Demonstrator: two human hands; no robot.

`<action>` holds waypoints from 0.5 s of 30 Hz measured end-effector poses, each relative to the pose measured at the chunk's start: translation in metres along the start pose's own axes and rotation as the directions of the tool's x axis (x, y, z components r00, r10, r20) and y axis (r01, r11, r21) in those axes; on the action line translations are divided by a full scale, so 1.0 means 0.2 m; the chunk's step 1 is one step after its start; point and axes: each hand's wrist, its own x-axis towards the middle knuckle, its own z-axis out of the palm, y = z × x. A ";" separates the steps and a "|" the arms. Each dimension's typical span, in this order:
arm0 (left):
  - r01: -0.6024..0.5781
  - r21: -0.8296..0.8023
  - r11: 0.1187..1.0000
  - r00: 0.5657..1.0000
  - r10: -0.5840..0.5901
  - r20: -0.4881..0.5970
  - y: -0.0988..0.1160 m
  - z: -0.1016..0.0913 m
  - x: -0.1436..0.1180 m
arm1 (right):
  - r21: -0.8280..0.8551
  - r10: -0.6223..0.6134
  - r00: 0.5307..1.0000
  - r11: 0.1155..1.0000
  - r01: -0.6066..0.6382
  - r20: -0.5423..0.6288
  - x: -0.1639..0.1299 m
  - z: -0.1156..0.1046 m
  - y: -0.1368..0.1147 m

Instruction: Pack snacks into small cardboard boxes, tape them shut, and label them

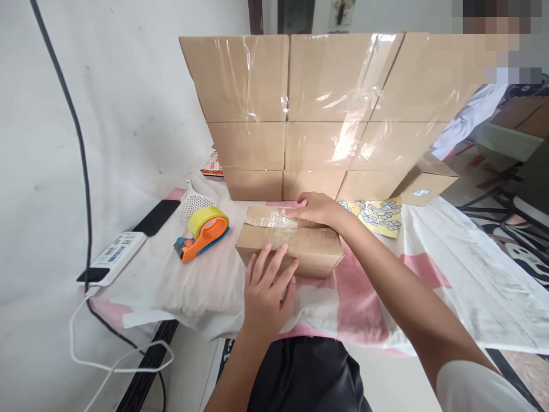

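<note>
The left hand [266, 286] lies with fingers spread on the small box's [291, 246] near side; the right hand [315, 209] presses flat on its tape [274, 217]; uneven pressure could crease the tape or slide the box across the loose cloth [450, 274].

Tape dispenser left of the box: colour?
Orange tape dispenser with a yellow roll, clearest in the head view.

Nine stacked boxes [326, 114] in a three-by-three wall; one box [422, 186] beside it; one box [295, 246] under two hands; one tape dispenser [201, 232]; two phones [156, 217].
</note>
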 end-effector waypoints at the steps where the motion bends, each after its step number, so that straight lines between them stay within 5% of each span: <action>1: -0.009 0.006 1.000 1.000 0.009 0.016 0.00 0.00 -0.01 | 0.014 -0.013 1.000 1.000 0.014 -0.023 0.00 0.00 0.01; 5: -0.006 0.052 0.999 0.998 0.003 0.066 -0.01 0.08 -0.09 | 0.180 -0.127 0.969 0.969 0.166 -0.213 -0.08 0.00 0.09; 9: -0.001 0.092 0.996 0.987 -0.014 0.159 0.01 0.19 -0.20 | 0.423 -0.270 0.934 0.837 0.347 -0.232 -0.26 0.03 0.23; 15: 0.048 0.061 0.997 0.967 -0.061 0.248 0.03 0.21 -0.24 | 0.414 -0.337 0.899 0.802 0.430 -0.280 -0.50 0.25 0.42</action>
